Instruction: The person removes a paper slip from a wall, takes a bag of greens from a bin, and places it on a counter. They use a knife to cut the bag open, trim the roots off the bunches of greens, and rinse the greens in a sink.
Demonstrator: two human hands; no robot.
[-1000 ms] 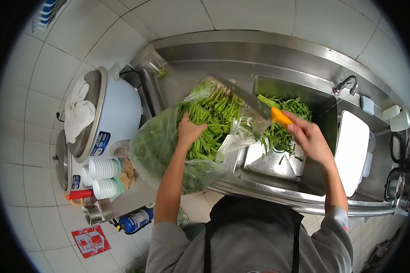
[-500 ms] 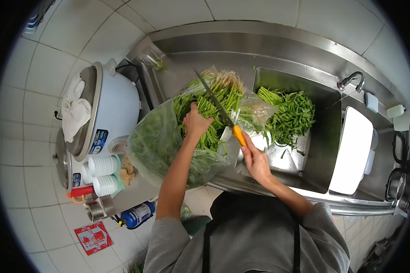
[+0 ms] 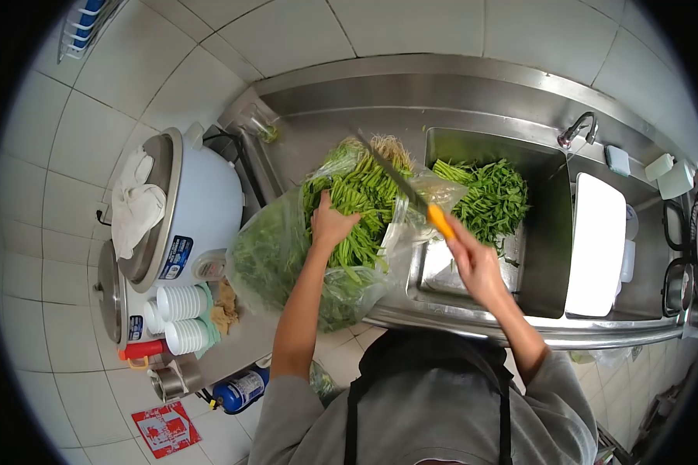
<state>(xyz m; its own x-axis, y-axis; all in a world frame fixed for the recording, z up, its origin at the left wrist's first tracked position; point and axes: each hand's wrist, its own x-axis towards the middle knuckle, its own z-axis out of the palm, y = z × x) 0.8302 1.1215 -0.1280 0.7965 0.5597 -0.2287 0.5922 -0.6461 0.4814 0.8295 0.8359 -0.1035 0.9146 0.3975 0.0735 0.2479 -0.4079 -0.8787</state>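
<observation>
A knife (image 3: 399,177) with an orange handle is gripped in my right hand (image 3: 479,267). Its blade points up and left across the root ends of a bunch of long-stemmed leafy greens (image 3: 358,190). My left hand (image 3: 332,226) is on these greens, its fingers partly hidden among the stems and its thumb out to the right. The bunch lies in an open clear plastic bag (image 3: 260,256) on the steel counter. More greens (image 3: 495,194), with leaves and cut-looking stems, sit in the sink basin (image 3: 541,248) to the right.
A white board (image 3: 597,244) leans across the second basin below a faucet (image 3: 578,130). To the left stand a large rice cooker (image 3: 209,201) with a white cloth (image 3: 137,203) on its lid, and stacked white cups (image 3: 182,304). A glass container (image 3: 257,122) is at the back corner.
My right hand has moved right and slightly down with the knife, drawing the blade back. My left hand remains on the greens. The whole view has shifted slightly.
</observation>
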